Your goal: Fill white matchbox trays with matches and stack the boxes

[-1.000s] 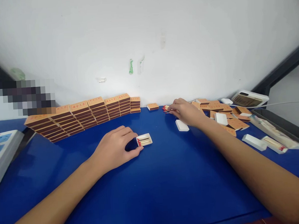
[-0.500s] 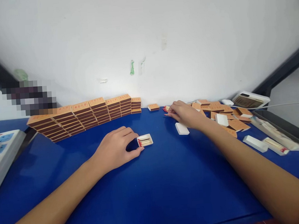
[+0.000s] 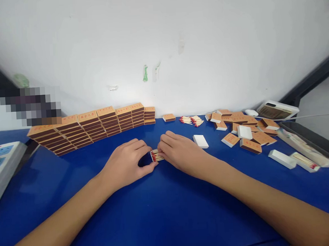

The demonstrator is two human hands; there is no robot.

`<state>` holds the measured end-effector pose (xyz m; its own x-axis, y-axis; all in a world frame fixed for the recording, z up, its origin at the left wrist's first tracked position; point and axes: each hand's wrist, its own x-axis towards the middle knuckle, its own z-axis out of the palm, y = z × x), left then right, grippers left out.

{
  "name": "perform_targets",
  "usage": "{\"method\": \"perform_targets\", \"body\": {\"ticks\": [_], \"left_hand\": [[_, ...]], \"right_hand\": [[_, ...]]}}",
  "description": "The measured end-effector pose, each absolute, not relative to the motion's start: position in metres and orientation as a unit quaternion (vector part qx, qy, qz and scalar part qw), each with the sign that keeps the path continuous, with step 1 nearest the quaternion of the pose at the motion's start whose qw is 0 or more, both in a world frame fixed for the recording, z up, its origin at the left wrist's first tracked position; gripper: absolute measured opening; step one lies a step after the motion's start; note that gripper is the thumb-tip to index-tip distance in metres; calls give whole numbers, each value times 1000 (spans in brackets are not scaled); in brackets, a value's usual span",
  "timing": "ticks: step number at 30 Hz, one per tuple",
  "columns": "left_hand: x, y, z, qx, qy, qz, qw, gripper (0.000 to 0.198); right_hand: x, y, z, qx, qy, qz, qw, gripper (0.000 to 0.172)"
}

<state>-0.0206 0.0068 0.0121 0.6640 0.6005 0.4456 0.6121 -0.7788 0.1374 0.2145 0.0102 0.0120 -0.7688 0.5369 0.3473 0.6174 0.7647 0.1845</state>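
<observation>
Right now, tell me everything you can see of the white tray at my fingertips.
The white tray is small, shallow, open-topped, seemingly thin card, and lies on the blue table. Red-headed matches lie inside, heads mostly leftward. Your left hand grips its left end; your right hand hides the right end, contact unclear.

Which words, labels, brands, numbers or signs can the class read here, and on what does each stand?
"安全火柴": red, atop a stacked matchbox; the last two characters are soft.
Other stacked boxes and loose matchboxes: red lettering, too small or blurred to read.
Tray between the hands: no lettering visible.
No legible brand or number.
</observation>
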Motion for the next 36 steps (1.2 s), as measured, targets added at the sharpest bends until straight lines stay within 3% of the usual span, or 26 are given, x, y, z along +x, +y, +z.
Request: {"method": "perform_targets", "body": {"ticks": [7, 12, 24, 29, 33, 36], "left_hand": [[-21, 6, 13, -912, -333, -239, 9, 23], [-22, 7, 14, -913, -334, -235, 5, 26], [-23, 7, 11, -910, -337, -239, 3, 26], [-23, 7, 13, -910, -337, -243, 2, 25], [-23, 7, 13, -908, -341, -242, -5, 24], [-24, 6, 13, -908, -343, -239, -7, 25]], "right_hand": [[214, 15, 7, -298, -934, -95, 174, 24], [220, 15, 11, -319, -925, 2, 209, 15], [230, 13, 20, -372, -895, 138, 205, 9], [238, 22, 20, -385, -882, 140, 231, 8], [278, 55, 21, -483, -831, 53, 270, 13], [313, 80, 17, -548, -799, 13, 246, 12]]}}
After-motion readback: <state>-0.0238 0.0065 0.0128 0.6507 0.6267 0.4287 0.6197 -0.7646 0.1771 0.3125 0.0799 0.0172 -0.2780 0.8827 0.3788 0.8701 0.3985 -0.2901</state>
